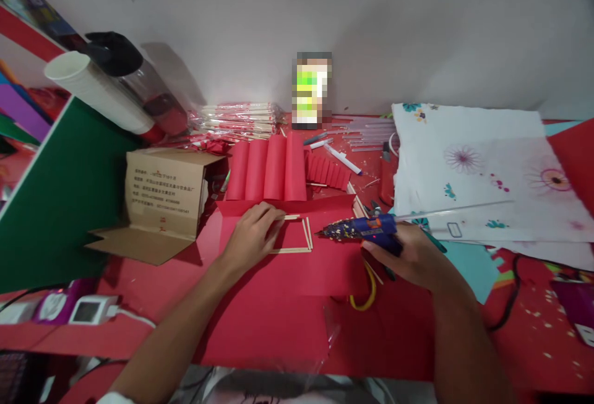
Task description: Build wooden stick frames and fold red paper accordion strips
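My right hand (pixel 413 255) is wrapped round the grip of a blue hot glue gun (pixel 371 227). A long clear glue stick (pixel 455 208) sticks out of its back, and the nozzle points left, a little apart from the sticks. My left hand (pixel 253 234) is closed, its fingertips at the end of a thin wooden stick (pixel 292 217). Several such sticks form a rectangle on red paper (pixel 278 280); two stand side by side at its right end (pixel 307 234). My left hand hides the rectangle's left end.
Red paper rolls (pixel 266 169) and folded red strips (pixel 329 171) lie behind the sheet. Nearby are a cardboard box (pixel 162 197), bundled sticks (pixel 241 120), a marker (pixel 343 159), yellow-handled scissors (pixel 364 296) and patterned white cloth (pixel 487 169). A blurred phone (pixel 310 91) leans on the wall.
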The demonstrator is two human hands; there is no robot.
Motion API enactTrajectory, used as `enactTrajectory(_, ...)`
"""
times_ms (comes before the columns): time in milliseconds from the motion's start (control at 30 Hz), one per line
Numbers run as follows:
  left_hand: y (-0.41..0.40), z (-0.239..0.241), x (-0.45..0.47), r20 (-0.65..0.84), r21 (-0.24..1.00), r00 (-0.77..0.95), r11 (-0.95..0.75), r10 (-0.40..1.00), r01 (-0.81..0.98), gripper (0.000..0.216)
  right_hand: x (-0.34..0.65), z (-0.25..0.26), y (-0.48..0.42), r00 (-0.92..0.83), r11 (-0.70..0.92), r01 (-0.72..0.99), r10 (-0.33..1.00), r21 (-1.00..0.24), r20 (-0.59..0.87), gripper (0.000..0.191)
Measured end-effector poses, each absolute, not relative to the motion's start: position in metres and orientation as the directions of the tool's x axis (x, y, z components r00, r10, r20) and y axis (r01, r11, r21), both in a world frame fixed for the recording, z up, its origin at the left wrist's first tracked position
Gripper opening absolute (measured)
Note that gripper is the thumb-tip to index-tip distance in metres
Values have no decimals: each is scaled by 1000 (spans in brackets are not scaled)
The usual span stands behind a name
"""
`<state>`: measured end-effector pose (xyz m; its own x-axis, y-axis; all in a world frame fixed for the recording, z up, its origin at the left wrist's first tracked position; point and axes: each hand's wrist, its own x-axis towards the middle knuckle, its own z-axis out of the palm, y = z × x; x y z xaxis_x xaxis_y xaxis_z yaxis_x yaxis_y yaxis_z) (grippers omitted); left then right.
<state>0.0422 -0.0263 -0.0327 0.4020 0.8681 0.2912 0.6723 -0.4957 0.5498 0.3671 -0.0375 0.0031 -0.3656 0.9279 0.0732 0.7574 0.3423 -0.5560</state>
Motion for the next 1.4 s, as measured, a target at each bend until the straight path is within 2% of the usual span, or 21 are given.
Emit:
enactTrajectory(200,-25,-32,43,289,547,431,-517,855,658,15,367,8,-42,-419,286,749,903,-598,-93,33)
enactTrajectory(400,-32,-31,52,252,561,461,-517,851,647,17,356,10,-39,-482,308,732,865,-608,-142,40)
enactTrajectory(600,-35,-37,60,230,474,518,-559,824,680,18,353,10,-37,-514,360,749,845,-556,-146,37)
enactTrajectory(833,-33,-37,60,175,437,533,-551,828,711,20,352,7,-38,-526,409,784,838,-468,-148,33)
enactTrajectory(1400,-33,-42,56,156,411,548,-558,822,721,17,351,3,-39,-535,430,770,837,-471,-110,31)
